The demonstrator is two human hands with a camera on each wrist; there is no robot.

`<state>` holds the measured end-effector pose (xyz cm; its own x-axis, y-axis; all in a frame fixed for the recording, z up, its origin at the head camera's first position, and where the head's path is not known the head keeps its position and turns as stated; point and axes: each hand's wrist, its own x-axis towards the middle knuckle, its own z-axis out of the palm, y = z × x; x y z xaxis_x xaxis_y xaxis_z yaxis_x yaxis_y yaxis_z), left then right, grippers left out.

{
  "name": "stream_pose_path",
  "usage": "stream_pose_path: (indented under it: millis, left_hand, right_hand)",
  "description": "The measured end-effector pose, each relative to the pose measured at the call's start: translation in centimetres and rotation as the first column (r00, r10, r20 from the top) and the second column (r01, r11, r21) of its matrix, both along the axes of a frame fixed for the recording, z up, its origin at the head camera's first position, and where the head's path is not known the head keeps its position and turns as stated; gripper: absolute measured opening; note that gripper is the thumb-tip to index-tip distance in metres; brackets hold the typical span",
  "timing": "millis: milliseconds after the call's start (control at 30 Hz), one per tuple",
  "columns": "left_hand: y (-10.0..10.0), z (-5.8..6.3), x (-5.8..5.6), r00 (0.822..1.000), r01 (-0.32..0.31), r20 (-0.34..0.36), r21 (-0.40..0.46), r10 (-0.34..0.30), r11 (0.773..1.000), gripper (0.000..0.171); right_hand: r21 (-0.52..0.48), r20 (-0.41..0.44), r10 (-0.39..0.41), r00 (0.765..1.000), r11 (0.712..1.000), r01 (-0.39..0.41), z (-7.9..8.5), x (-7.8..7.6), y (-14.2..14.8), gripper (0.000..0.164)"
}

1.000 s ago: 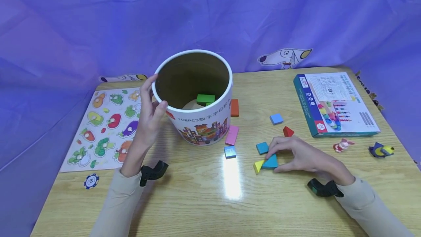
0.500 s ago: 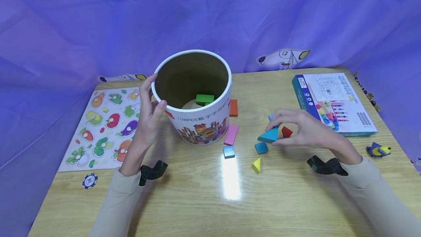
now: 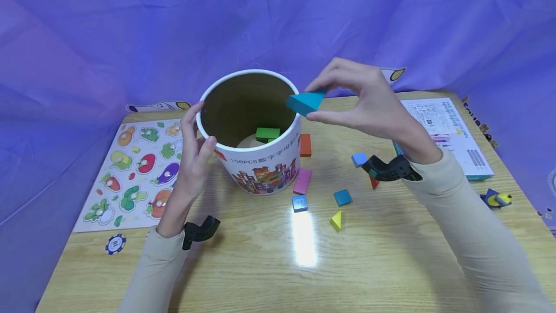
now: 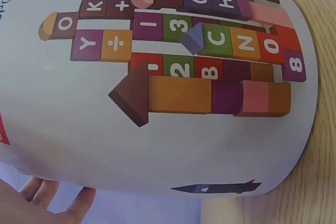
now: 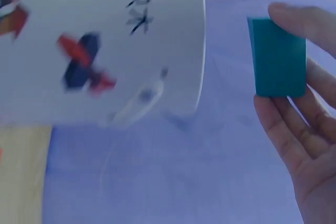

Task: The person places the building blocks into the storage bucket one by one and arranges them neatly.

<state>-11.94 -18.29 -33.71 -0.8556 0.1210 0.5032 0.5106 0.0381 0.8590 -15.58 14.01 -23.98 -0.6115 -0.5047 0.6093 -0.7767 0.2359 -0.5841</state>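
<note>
A large white cylindrical bucket with a printed wall [image 3: 266,176] stands upright on the wood-grain worktop [image 3: 260,274]. It is judged stiff and light for its size, probably card or thin plastic, smooth-faced and liable to slide or tip if pushed; the rim offers the soundest hold. The left hand [image 3: 191,165] grips it there, fingers bent round the left side, thumb against the outer wall towards the front. The wall carries artwork of lettered and numbered building blocks and the marking "108PCS"; the interior is dull brown. A green rectangular block [image 3: 267,134] lies inside.

A teal triangular-prism block [image 3: 306,103] is raised clear of the worktop at the bucket's right rim; whether it is directly over the opening cannot be told. The right hand [image 3: 367,103] pinches it, thumb and fingers on opposite sides. It is judged light, rigid and hard to damage, likely painted wood, slightly slick; the opposed flat faces suit a pinch. Its colour appears even and its edges straight.
</note>
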Motion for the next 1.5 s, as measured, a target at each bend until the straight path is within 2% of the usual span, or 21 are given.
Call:
stream_pose_path:
  millis: [200,400,500,800,933,1200,1500]
  left_hand:
    - [0.0,0.0,0.0,1.000,-0.005,-0.002,-0.004,0.005,1.000,0.068]
    - [0.0,0.0,0.0,1.000,-0.016,0.018,-0.010,0.016,1.000,0.066]
    - [0.0,0.0,0.0,0.999,-0.022,0.025,-0.015,0.023,1.000,0.066]
    - [-0.1,-0.1,0.1,0.999,-0.020,0.030,-0.028,0.021,0.999,0.066]
    - [-0.1,-0.1,0.0,1.000,-0.005,0.023,-0.014,0.005,1.000,0.066]
    - [-0.1,0.2,0.0,1.000,-0.017,-0.005,-0.024,0.017,1.000,0.066]
    - [0.0,0.0,0.0,1.000,-0.003,0.008,-0.006,0.003,1.000,0.066]
  right_hand:
    - [0.003,0.030,0.071,0.997,0.997,-0.071,1.2,-1.5,-4.0,0.033]
    - [0.024,0.077,0.159,0.984,0.987,-0.161,1.1,-2.3,-6.9,0.030]
    - [0.052,0.091,0.163,0.982,0.984,-0.168,0.7,-2.5,-7.8,0.030]
    - [0.092,0.140,0.148,0.979,0.982,-0.162,-0.4,-2.9,-8.6,0.033]
    - [0.083,0.143,0.140,0.980,0.985,-0.153,-0.7,-3.3,-8.6,0.034]
    - [0.075,0.123,0.140,0.983,0.986,-0.150,-1.0,-3.8,-8.5,0.034]
    - [0.077,0.136,0.154,0.979,0.983,-0.166,-1.2,-3.8,-8.7,0.033]
